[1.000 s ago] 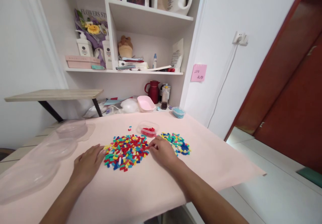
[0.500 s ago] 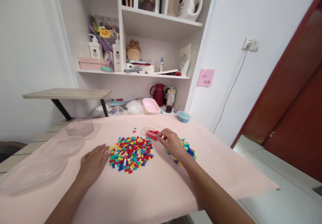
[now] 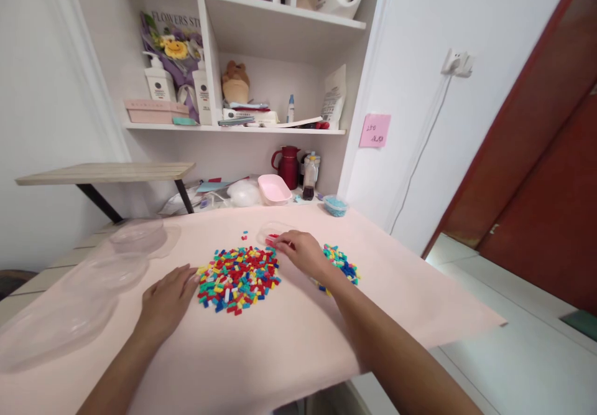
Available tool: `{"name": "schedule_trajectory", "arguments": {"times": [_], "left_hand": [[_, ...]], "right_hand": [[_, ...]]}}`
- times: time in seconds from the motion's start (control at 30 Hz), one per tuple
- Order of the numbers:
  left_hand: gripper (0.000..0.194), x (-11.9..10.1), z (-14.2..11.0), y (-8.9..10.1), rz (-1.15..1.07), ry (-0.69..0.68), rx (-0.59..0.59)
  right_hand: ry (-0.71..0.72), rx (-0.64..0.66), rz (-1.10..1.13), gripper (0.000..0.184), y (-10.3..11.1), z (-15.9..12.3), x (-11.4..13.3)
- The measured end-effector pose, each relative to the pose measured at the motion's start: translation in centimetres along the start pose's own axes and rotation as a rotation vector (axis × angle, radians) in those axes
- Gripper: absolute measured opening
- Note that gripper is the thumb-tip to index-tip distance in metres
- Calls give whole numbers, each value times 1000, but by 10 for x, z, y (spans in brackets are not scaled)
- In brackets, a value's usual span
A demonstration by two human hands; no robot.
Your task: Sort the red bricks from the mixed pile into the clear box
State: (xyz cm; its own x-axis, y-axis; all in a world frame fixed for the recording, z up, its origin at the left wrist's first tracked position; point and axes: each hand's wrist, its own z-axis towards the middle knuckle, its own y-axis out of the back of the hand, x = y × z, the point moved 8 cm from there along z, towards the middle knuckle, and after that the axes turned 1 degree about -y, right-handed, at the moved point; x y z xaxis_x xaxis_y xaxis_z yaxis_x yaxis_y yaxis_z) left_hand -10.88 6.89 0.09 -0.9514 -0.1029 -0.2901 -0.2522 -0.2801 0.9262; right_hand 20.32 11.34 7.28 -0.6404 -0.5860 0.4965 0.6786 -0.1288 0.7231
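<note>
A large pile of small mixed-colour plastic bricks [image 3: 239, 279] lies on the pink-covered table. My left hand [image 3: 168, 297] rests palm down at the pile's left edge, fingers stretched out and touching the outermost bricks. Beyond the pile's far right side, a clear plastic container [image 3: 278, 225] holds red bricks [image 3: 271, 239]. My right hand [image 3: 303, 252] is in front of it, partly covering it, with fingertips drawn together near its rim. Whatever they may hold is too small to make out. Behind my right wrist is a smaller mixed pile of bricks [image 3: 344, 265], partly hidden by it.
Several clear plastic containers [image 3: 109, 272] line the table's left side. A tub of light-blue pieces [image 3: 336, 206] stands at the back right. Behind the table are a pink tray [image 3: 274, 190], a dark red jug [image 3: 286, 167] and a bottle [image 3: 310, 178]. Two loose bricks [image 3: 244, 237] lie past the pile.
My right hand has moved left from the red-brick container toward the large pile. My left hand stays at the pile's edge. The camera view has shifted slightly.
</note>
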Motion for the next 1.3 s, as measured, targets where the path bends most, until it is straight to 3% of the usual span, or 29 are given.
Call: {"name": "schedule_trajectory", "arguments": {"times": [0.1,0.17,0.3,0.43,0.6,0.87,1.07,1.2,1.3], "left_hand": [[51,0,1,0,-3,3,0],[50,1,1,-1,-5,2,-1],[49,1,1,-1,0,6,1],[50,2,1,0,13,14,8],[51,0,2,1,40,11,29],[50,0,3,-1,67,-1,38],[49,2,4,-1,69,4,31],[50,1,4,-1,78,1,42],[52,-1,3,0,89,2,50]], "right_hand": [[35,214,89,17,-14,-20,19],[9,249,106,20,-21,-37,20],[-151,139,83,27,-30,-60,-6],[-204,69,24,31,-31,-65,-21],[-197,97,-58,30,-33,-65,-18],[-127,77,-78,43,-34,-67,-12],[-45,161,-145,47,-38,-69,-2],[-123,130,-144,41,-35,-68,-6],[-155,78,-110,46,-30,-68,-9]]}}
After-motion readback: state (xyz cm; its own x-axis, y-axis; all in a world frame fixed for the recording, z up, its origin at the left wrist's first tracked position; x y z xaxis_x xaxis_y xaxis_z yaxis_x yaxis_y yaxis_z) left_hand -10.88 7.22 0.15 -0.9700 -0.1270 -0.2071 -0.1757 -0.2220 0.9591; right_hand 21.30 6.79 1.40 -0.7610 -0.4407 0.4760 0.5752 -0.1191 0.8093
